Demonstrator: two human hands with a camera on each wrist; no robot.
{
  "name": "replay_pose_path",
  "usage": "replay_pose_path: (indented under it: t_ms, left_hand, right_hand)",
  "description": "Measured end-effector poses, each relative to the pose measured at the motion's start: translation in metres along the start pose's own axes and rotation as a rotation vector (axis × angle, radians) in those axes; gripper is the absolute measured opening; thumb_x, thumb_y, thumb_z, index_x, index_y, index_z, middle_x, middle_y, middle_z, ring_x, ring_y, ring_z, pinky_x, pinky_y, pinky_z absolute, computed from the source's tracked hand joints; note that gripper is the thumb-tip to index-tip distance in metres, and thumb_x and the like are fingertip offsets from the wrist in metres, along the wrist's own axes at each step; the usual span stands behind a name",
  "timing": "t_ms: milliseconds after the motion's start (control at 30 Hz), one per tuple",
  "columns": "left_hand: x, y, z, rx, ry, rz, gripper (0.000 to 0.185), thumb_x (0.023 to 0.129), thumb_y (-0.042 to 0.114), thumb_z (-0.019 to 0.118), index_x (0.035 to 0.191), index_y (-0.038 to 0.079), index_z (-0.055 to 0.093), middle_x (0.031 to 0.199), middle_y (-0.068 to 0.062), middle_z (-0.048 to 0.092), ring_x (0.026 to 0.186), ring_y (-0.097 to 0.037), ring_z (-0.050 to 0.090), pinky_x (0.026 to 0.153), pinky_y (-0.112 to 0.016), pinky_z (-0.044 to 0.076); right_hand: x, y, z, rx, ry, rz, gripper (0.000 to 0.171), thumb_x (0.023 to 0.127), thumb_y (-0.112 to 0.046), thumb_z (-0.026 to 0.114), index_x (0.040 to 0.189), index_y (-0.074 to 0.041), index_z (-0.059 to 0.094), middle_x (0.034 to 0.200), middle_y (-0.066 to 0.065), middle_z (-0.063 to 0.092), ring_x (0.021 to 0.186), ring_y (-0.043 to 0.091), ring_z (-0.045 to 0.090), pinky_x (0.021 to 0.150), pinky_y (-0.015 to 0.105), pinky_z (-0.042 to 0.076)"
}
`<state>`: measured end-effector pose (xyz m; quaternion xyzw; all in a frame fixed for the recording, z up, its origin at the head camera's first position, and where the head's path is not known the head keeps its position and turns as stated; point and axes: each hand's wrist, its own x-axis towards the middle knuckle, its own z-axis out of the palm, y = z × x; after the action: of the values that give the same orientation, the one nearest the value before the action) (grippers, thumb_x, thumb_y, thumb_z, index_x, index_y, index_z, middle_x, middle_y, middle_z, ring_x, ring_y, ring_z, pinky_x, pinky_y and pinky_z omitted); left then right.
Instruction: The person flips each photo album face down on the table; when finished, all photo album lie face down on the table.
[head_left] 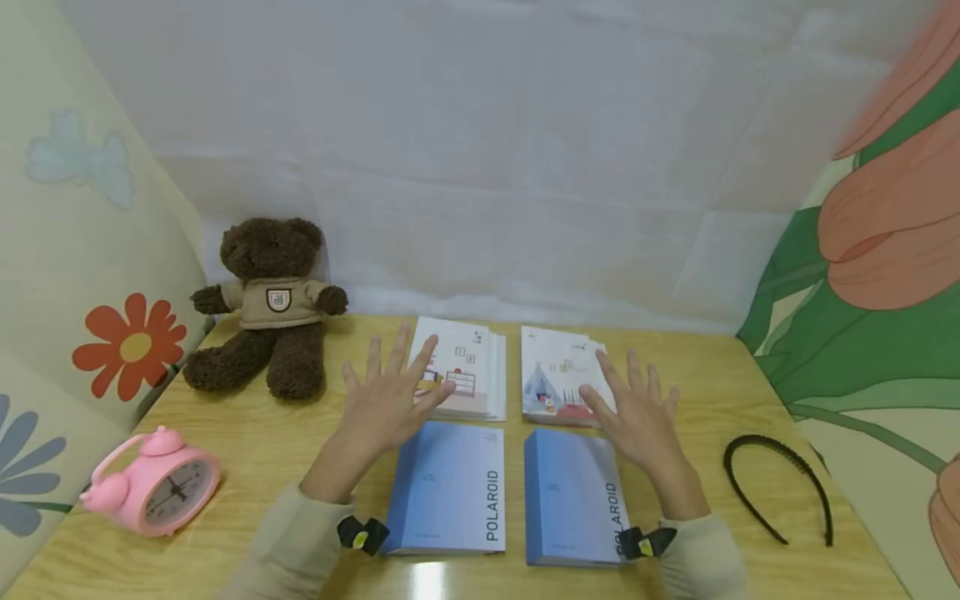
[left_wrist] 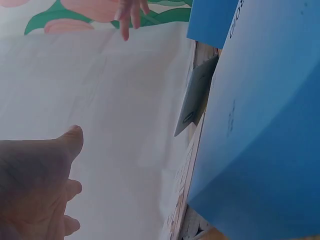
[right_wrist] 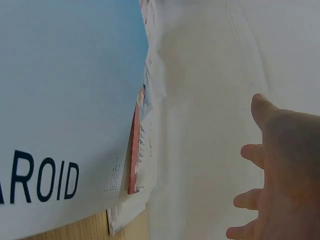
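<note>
Two blue POLAROID albums lie side by side near the table's front edge, the left album and the right album. Behind them sit two stacks of white illustrated cards, the left stack and the right stack. My left hand hovers open with spread fingers over the left stack's near corner. My right hand is open too, above the right stack's edge and the right album's far corner. Neither hand holds anything. In the wrist views the left album and the right album fill the frame beside each open palm.
A brown teddy bear sits at the back left. A pink alarm clock lies at the front left. A black headband lies at the right. Patterned fabric walls close in the wooden table on three sides.
</note>
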<state>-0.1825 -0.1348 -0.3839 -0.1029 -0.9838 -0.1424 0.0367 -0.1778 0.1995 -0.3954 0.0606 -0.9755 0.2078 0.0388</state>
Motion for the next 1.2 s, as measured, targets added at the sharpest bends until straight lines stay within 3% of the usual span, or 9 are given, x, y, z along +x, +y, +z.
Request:
replay_pose_path:
  t_ms: [133,300,367,467,567,733,900,1033,1200]
  left_hand:
    - [-0.003,0.005,0.001,-0.032,0.008,0.003,0.082,0.098,0.067,0.036,0.161,0.020,0.012,0.165,-0.013,-0.007,0.145,-0.051,-0.002,0.105,-0.077,-0.005]
    - [-0.016,0.027,0.010,-0.088,0.050,0.051,0.089,0.098,0.063,0.042,0.160,0.008,0.010,0.161,-0.024,0.011,0.144,-0.051,0.015,0.107,-0.076,0.004]
    - [-0.027,0.040,0.017,-0.114,0.029,0.096,0.090,0.098,0.063,0.042,0.159,0.004,0.011,0.160,-0.025,0.017,0.144,-0.048,0.019,0.108,-0.074,0.009]
    - [-0.045,0.062,0.029,-0.181,-0.061,0.172,0.094,0.097,0.066,0.041,0.158,0.000,0.013,0.160,-0.023,0.016,0.145,-0.044,0.022,0.111,-0.070,0.013]
    - [-0.059,0.080,0.041,-0.230,-0.152,0.228,0.099,0.094,0.070,0.043,0.156,-0.003,0.017,0.160,-0.023,0.020,0.144,-0.042,0.024,0.111,-0.069,0.017]
    - [-0.071,0.093,0.059,-0.230,-0.294,0.252,0.114,0.080,0.078,0.058,0.152,-0.006,0.028,0.154,-0.023,0.035,0.141,-0.039,0.033,0.111,-0.068,0.019]
    - [-0.077,0.102,0.076,-0.135,-0.315,0.264,0.121,0.060,0.075,0.078,0.144,-0.006,0.044,0.144,-0.018,0.050,0.138,-0.039,0.036,0.109,-0.070,0.019]
    - [-0.080,0.107,0.086,-0.092,-0.293,0.284,0.109,0.066,0.071,0.078,0.139,-0.005,0.052,0.139,-0.018,0.054,0.138,-0.041,0.035,0.107,-0.071,0.021]
    - [-0.082,0.111,0.088,-0.149,-0.303,0.278,0.092,0.078,0.058,0.076,0.138,-0.008,0.051,0.140,-0.021,0.053,0.138,-0.042,0.034,0.106,-0.071,0.021]
  right_hand:
    - [-0.005,0.000,-0.002,0.001,-0.006,-0.017,0.070,0.101,-0.060,0.037,0.158,-0.020,0.027,0.162,0.024,0.004,0.143,0.056,0.002,0.105,0.077,-0.007]
    - [-0.021,0.000,-0.005,-0.013,-0.029,-0.075,0.068,0.101,-0.056,0.045,0.155,-0.016,0.036,0.158,0.032,0.016,0.141,0.057,0.013,0.106,0.077,0.003]
    - [-0.029,0.001,-0.005,-0.012,-0.048,-0.102,0.068,0.099,-0.055,0.049,0.153,-0.013,0.041,0.152,0.036,0.026,0.137,0.058,0.025,0.105,0.077,0.015]
    - [-0.040,0.003,-0.001,0.038,-0.109,-0.098,0.071,0.097,-0.056,0.054,0.151,-0.011,0.043,0.143,0.037,0.039,0.128,0.056,0.041,0.099,0.074,0.032]
    - [-0.047,0.005,0.007,0.122,-0.185,-0.054,0.074,0.094,-0.056,0.057,0.152,-0.012,0.042,0.142,0.032,0.043,0.126,0.051,0.045,0.096,0.070,0.040]
    - [-0.050,0.011,0.022,0.182,-0.229,-0.011,0.078,0.092,-0.056,0.062,0.151,-0.010,0.042,0.144,0.024,0.042,0.129,0.045,0.045,0.101,0.065,0.039]
    - [-0.051,0.016,0.032,0.169,-0.199,-0.023,0.078,0.090,-0.052,0.066,0.149,-0.006,0.044,0.143,0.022,0.043,0.129,0.044,0.045,0.102,0.062,0.040]
    - [-0.051,0.017,0.038,0.181,-0.179,-0.061,0.076,0.092,-0.048,0.067,0.148,-0.002,0.043,0.144,0.021,0.044,0.131,0.042,0.044,0.105,0.059,0.038]
    - [-0.054,0.015,0.040,0.209,-0.180,-0.081,0.073,0.093,-0.047,0.065,0.148,-0.003,0.044,0.151,0.024,0.037,0.136,0.046,0.037,0.107,0.064,0.033]
